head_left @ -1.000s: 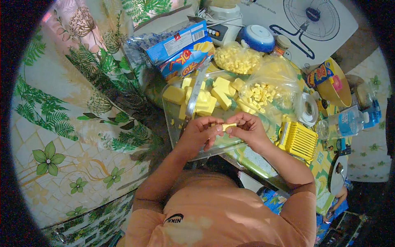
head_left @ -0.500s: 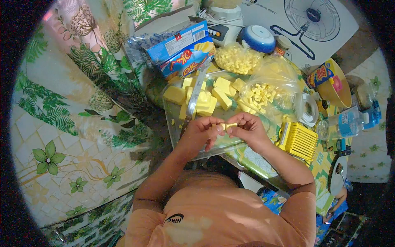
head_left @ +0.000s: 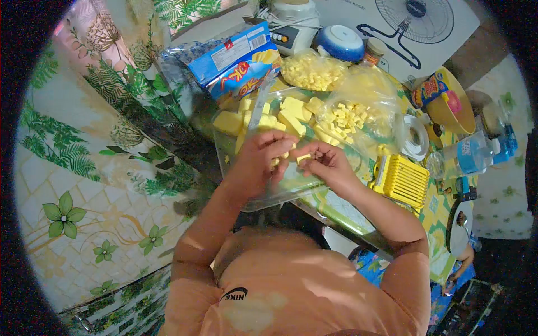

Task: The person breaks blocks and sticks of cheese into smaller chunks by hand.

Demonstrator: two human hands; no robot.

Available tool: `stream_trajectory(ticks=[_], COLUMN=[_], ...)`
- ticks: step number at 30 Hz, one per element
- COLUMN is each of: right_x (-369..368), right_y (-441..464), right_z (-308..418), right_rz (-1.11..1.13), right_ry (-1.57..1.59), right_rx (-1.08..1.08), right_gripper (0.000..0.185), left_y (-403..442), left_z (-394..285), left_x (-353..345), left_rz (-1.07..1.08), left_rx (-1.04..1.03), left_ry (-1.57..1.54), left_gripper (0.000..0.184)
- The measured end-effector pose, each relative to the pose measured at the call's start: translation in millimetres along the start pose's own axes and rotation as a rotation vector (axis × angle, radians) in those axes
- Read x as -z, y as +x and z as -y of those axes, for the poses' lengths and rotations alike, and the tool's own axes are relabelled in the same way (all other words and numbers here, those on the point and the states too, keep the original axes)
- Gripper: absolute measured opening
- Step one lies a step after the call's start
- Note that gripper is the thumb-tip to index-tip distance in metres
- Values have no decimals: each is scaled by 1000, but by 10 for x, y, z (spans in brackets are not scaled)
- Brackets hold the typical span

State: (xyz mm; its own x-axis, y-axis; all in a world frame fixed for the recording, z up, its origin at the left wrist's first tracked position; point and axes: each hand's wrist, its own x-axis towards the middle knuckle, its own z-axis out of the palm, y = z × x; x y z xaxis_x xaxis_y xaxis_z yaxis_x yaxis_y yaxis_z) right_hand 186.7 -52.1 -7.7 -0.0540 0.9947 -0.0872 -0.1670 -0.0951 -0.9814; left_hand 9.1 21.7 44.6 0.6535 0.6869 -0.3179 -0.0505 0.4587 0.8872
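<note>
two small yellow bits show at the fingertips, and the hands have just drawn apart: the soft strip between them looks to be snapped into shorter lengths. the left hand (head_left: 256,159) has its thumb and fingers closed on a piece (head_left: 274,162) (partly hidden, so its shape is hard to tell). the right hand (head_left: 329,166) is loosely curled, thumb and forefinger pinching a second piece (head_left: 303,158) — near the left fingertips, but not touching them. both are above the near part of the clear tray (head_left: 269,205) on the worktop (head_left: 440,241). just beyond the left hand lie the big blocks (head_left: 230,121), a knife (head_left: 258,115) across them; cut cubes (head_left: 348,116) sit beyond the right.
</note>
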Motion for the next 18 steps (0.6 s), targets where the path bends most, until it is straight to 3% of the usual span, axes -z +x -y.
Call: stream_trajectory(ticks=[5, 8, 11, 14, 18], right_x=[-14, -39, -23, 15, -2], right_y=[-24, -51, -34, -10, -18], right_z=[2, -3, -62, -79, -65], right_rz=[49, 69, 79, 97, 79], right_ry=[-137, -104, -37, -96, -101], right_rx=[-12, 10, 27, 20, 29], right_gripper=[20, 18, 18, 19, 20], left_y=[358, 749, 1006, 1339, 1398], left_z=[-254, -162, -156, 9, 1], left_x=[-227, -499, -760, -809, -779], left_rz=[220, 237, 218, 194, 227], left_rx=[-218, -679, -597, -687, -617], left_ry=[413, 759, 1000, 1091, 1121], left_gripper=[20, 19, 20, 26, 29])
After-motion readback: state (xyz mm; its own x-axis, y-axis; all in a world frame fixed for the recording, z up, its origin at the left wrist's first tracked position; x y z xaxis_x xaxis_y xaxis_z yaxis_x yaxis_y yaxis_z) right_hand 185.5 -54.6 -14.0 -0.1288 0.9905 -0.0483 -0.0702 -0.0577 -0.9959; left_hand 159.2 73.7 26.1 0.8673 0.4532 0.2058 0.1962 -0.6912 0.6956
